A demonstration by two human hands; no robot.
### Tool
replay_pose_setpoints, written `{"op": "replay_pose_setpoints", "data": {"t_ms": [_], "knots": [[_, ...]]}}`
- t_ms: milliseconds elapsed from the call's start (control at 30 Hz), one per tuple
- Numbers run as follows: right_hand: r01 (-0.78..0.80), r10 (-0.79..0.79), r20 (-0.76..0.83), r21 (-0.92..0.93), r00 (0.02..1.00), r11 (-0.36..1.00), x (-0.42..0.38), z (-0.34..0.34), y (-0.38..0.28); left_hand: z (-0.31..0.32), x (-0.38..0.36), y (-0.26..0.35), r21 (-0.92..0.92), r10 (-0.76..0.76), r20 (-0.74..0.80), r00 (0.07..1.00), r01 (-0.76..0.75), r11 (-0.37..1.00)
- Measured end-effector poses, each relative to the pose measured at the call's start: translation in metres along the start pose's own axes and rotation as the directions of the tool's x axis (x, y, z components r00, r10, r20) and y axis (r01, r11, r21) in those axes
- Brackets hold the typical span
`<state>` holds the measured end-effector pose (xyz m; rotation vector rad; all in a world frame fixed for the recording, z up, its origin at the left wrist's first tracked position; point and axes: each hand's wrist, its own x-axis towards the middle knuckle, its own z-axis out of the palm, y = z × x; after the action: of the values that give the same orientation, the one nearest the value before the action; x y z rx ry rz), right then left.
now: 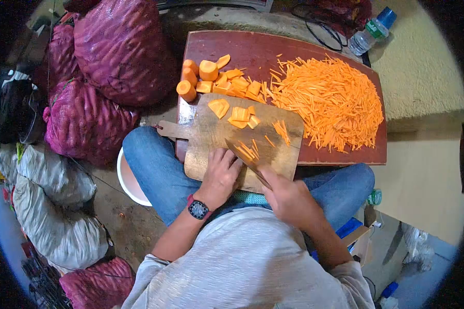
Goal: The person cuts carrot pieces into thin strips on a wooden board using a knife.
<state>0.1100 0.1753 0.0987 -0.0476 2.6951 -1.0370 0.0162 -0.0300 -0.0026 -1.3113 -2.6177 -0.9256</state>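
Observation:
My right hand point(287, 198) is wrapped round the handle of a knife point(247, 164), its blade slanting up and left over a wooden cutting board point(201, 126). Close to the blade's left side, my left hand point(223, 172) presses on the board with fingers curled together; whatever lies under them is hidden. Thin carrot strips point(250, 150) lie just right of the blade, with another small bunch of strips point(282, 132) farther right. Flat carrot slices point(239, 116) rest on the board's far half.
A red tabletop point(252, 44) under the board bears a large heap of shredded carrot point(340, 103) and chunky carrot pieces point(208, 70). A plastic bottle point(370, 33) stands beyond its far right corner. Purple mesh sacks point(121, 51) and a white basin point(130, 180) are at the left.

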Motion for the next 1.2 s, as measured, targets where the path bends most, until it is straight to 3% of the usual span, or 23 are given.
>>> {"op": "replay_pose_setpoints", "data": {"t_ms": [67, 100, 167, 300, 400, 467, 500, 567, 800, 867, 933, 1000, 1067, 1100, 1200], "knots": [[-0.281, 0.304, 0.223, -0.128, 0.926, 0.951, -0.004, -0.008, -0.01, 0.002, -0.001, 0.001, 0.002, -0.015, 0.021, 1.0, 0.015, 1.0], [-0.281, 0.304, 0.229, -0.128, 0.925, 0.951, -0.003, -0.002, -0.006, 0.002, -0.002, 0.001, 0.004, -0.015, 0.047, 0.999, 0.014, 1.0], [-0.07, 0.07, 0.03, -0.006, 0.997, 0.998, -0.001, 0.013, 0.007, -0.001, 0.0, 0.0, -0.019, -0.021, 0.04, 0.999, 0.022, 1.0], [-0.102, 0.106, 0.087, -0.04, 0.991, 0.994, 0.018, 0.008, -0.001, -0.001, 0.002, 0.002, -0.028, -0.005, 0.003, 1.0, 0.005, 1.0], [-0.027, 0.027, 0.046, 0.004, 0.999, 1.0, 0.001, -0.001, 0.0, -0.003, -0.001, 0.0, -0.029, -0.014, 0.022, 1.0, 0.014, 0.999], [-0.249, 0.257, 0.205, -0.067, 0.944, 0.966, -0.007, -0.011, -0.009, 0.0, -0.004, -0.003, -0.026, -0.023, 0.028, 0.999, 0.024, 0.999], [-0.246, 0.255, 0.21, -0.067, 0.944, 0.967, -0.007, -0.006, -0.006, 0.0, -0.003, -0.003, -0.025, -0.016, 0.039, 0.999, 0.017, 1.0], [-0.163, 0.166, 0.117, -0.036, 0.979, 0.986, -0.006, 0.008, 0.004, -0.003, -0.001, -0.002, -0.047, -0.023, 0.028, 0.999, 0.024, 0.999], [0.014, -0.013, 0.027, -0.04, 1.0, 0.999, -0.001, 0.005, 0.006, -0.006, -0.001, -0.001, -0.039, -0.001, -0.017, 1.0, 0.0, 0.999], [-0.11, 0.13, 0.126, -0.156, 0.983, 0.982, -0.012, -0.003, -0.001, -0.003, -0.003, -0.003, -0.048, -0.007, 0.003, 1.0, 0.007, 0.999], [-0.165, 0.191, 0.181, -0.153, 0.965, 0.974, -0.009, -0.001, -0.001, -0.002, -0.005, -0.003, -0.053, -0.004, 0.027, 1.0, 0.005, 0.999], [-0.235, 0.263, 0.218, -0.146, 0.94, 0.961, -0.003, 0.006, 0.001, -0.005, -0.003, -0.001, -0.055, -0.092, 0.097, 0.991, 0.098, 0.994], [-0.022, 0.024, 0.062, -0.03, 0.998, 0.999, 0.011, 0.016, 0.009, -0.008, 0.003, 0.002, -0.054, -0.053, 0.034, 0.998, 0.055, 0.997], [-0.023, 0.025, 0.059, -0.029, 0.998, 0.999, 0.013, 0.015, 0.009, -0.01, 0.004, 0.003, -0.047, -0.019, -0.028, 0.999, 0.018, 0.999], [-0.019, 0.023, 0.09, -0.041, 0.996, 0.999, 0.015, 0.007, 0.003, -0.01, 0.001, 0.001, -0.049, -0.027, -0.018, 0.999, 0.026, 0.998]]}}
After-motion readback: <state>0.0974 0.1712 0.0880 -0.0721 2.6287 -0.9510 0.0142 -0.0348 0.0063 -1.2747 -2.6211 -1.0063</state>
